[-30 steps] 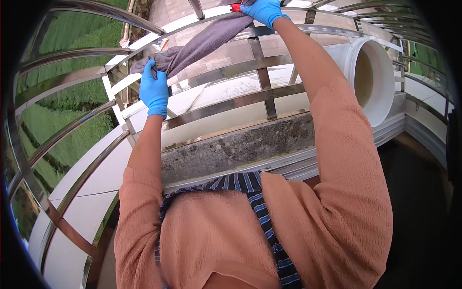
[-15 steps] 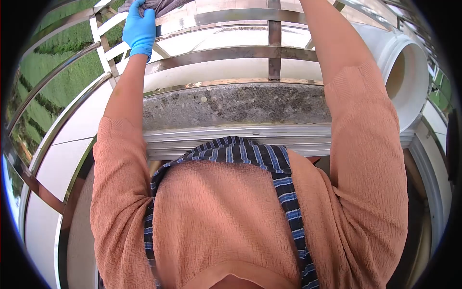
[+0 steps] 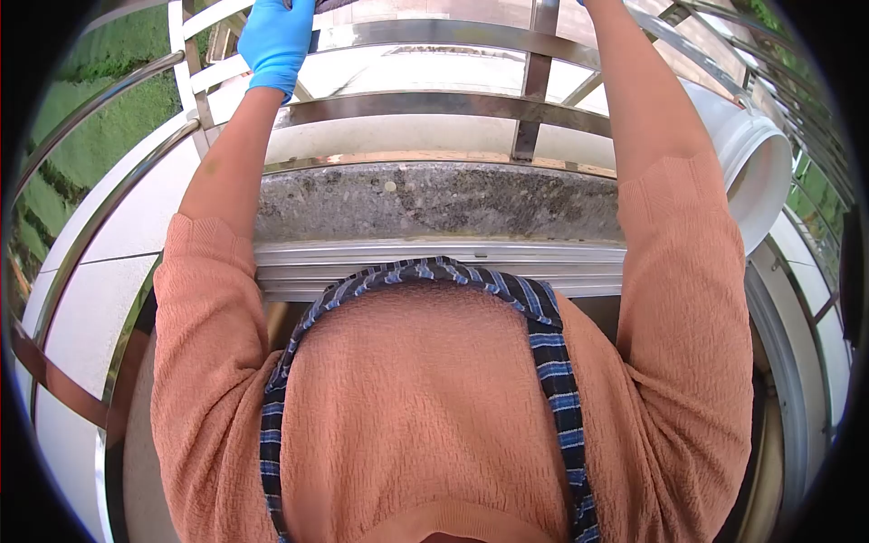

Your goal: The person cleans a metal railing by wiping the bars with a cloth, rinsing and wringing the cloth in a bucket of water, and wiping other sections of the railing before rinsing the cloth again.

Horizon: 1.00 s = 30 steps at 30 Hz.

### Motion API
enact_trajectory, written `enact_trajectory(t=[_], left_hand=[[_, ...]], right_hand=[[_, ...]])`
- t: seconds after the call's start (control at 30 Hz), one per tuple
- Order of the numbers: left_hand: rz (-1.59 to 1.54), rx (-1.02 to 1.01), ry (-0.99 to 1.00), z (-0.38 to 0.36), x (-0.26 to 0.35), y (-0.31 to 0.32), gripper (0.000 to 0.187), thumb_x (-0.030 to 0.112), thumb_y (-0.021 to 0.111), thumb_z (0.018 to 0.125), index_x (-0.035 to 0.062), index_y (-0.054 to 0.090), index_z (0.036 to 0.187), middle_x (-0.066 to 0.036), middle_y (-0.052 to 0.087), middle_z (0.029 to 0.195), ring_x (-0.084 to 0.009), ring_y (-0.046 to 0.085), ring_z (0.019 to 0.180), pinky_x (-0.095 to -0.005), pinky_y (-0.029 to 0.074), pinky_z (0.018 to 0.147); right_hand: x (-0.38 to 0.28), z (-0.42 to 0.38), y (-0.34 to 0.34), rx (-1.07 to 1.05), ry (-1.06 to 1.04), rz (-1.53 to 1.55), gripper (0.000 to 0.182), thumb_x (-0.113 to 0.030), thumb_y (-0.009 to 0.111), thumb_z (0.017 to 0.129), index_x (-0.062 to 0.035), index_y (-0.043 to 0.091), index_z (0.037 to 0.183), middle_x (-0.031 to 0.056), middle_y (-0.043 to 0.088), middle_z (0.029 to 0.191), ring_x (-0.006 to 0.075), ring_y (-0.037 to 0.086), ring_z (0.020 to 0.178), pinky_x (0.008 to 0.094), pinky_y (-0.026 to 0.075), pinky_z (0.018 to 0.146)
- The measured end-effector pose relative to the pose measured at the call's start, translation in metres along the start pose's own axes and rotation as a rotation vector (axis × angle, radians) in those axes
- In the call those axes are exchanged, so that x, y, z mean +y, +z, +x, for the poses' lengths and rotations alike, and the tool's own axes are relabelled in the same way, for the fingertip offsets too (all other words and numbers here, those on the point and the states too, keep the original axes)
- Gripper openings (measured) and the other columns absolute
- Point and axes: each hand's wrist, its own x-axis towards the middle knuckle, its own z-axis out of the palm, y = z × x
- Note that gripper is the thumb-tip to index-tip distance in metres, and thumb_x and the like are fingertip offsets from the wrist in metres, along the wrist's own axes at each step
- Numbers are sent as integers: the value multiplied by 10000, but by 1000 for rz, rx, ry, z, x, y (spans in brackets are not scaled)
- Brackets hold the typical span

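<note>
The left hand (image 3: 274,38), in a blue glove, reaches up at the steel railing (image 3: 434,101); its grip and the cloth are cut off above. The right hand is out of view. Past the right forearm a white bucket (image 3: 756,167) lies tipped; a loose cloth could slip through the bars.

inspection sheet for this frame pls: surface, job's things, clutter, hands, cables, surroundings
Surface: speckled concrete ledge under steel railing, bare.
Job's things: cloth barely visible at the top edge, mostly cropped.
Clutter: white bucket lying on its side by the railing at right.
Hands: left hand in a blue glove, raised at the railing top, grip cropped; right hand out of frame, only its forearm shows.
Cables: nothing seen.
Surroundings: green hedges outside at left.
</note>
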Motion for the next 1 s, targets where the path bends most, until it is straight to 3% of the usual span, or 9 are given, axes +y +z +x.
enact_trajectory(t=[0.43, 0.53, 0.63, 0.7, 0.77, 0.83, 0.87, 0.93, 1.0], left_hand=[[-151, 42, 75, 6, -29, 15, 254, 112, 535, 876, 43, 583, 1115, -115, 633, 926, -223, 601, 849, -326, 477, 787], [256, -3, -50, 7, -30, 11, 406, 359, 529, 821, 314, 569, 1222, -93, 664, 1044, -299, 631, 947, -388, 473, 852], [251, 42, -30, 9, -36, 13, 379, 348, 548, 807, 346, 599, 1183, -112, 672, 911, -314, 648, 812, -398, 506, 756], [213, 48, -34, 8, -34, 12, 385, 344, 549, 808, 348, 596, 1190, -108, 673, 897, -310, 650, 798, -393, 506, 751], [212, 55, -15, 9, -34, 13, 380, 329, 553, 809, 342, 600, 1186, -112, 676, 916, -308, 653, 802, -395, 505, 757], [226, 28, -66, 7, -26, 10, 384, 312, 562, 804, 324, 603, 1185, -110, 678, 941, -308, 655, 816, -398, 505, 765], [202, 31, -43, 8, -29, 11, 386, 307, 565, 802, 316, 603, 1186, -110, 678, 953, -309, 655, 825, -399, 505, 771], [194, 30, -24, 10, -39, 15, 389, 299, 567, 801, 301, 602, 1188, -113, 675, 986, -313, 652, 856, -395, 503, 790], [173, 56, 7, 9, -35, 14, 393, 295, 566, 799, 288, 601, 1191, -117, 674, 994, -313, 650, 873, -394, 501, 798]], right_hand=[[7, 21, 10, 44, -21, 9, 538, -468, 720, 748, -36, 655, 1062, 155, 671, 1023, 275, 628, 973, 372, 480, 874], [10, 23, 12, 72, -44, 17, 546, -479, 721, 745, -36, 658, 1057, 157, 672, 1024, 278, 628, 977, 375, 480, 875], [-19, 13, -10, -71, 57, 18, 562, -499, 717, 740, -24, 651, 1035, 167, 673, 988, 305, 635, 948, 389, 484, 852], [-6, 10, 1, 142, 0, -51, 515, -513, 686, 761, -32, 674, 947, 176, 680, 903, 326, 648, 877, 415, 497, 785], [-19, -3, -14, 46, 91, -247, 478, -481, 659, 793, -30, 674, 948, 200, 673, 890, 338, 647, 861, 433, 498, 788], [16, -2, 10, 309, -392, -380, 530, -421, 680, 774, -44, 583, 1133, 157, 629, 1082, 307, 547, 1065, 410, 337, 1023], [27, -13, 24, 407, -403, -332, 463, -325, 646, 803, -1, 567, 1125, 166, 593, 1139, 312, 521, 1086, 408, 325, 1040], [8, -44, 22, 157, -28, -57, 415, -210, 628, 792, 16, 559, 1133, 178, 570, 1150, 323, 514, 1076, 402, 373, 1000], [-6, -59, 30, 371, -341, -225, 282, -138, 574, 840, 20, 584, 1073, 173, 574, 1094, 335, 495, 1058, 366, 404, 935]])
